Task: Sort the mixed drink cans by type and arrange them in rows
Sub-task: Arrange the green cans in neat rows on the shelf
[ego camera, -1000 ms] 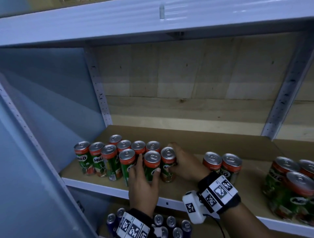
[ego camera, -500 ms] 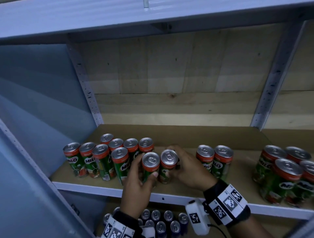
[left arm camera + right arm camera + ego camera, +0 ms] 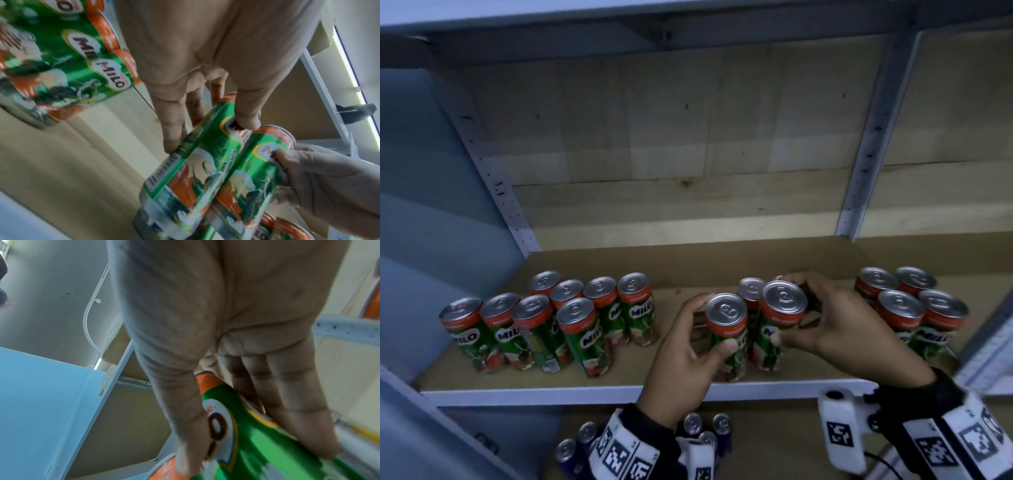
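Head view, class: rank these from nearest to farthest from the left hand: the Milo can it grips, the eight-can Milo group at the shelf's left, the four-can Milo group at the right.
1. Green-and-orange Milo can, gripped in the left hand.
2. Eight-can Milo group, to its left, across a gap.
3. Four-can Milo group, far right, beyond the right hand.

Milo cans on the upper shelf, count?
15: eight in left cluster; left hand grips front can, right hand second can, third can behind them; four in right cluster. Others may be hidden.
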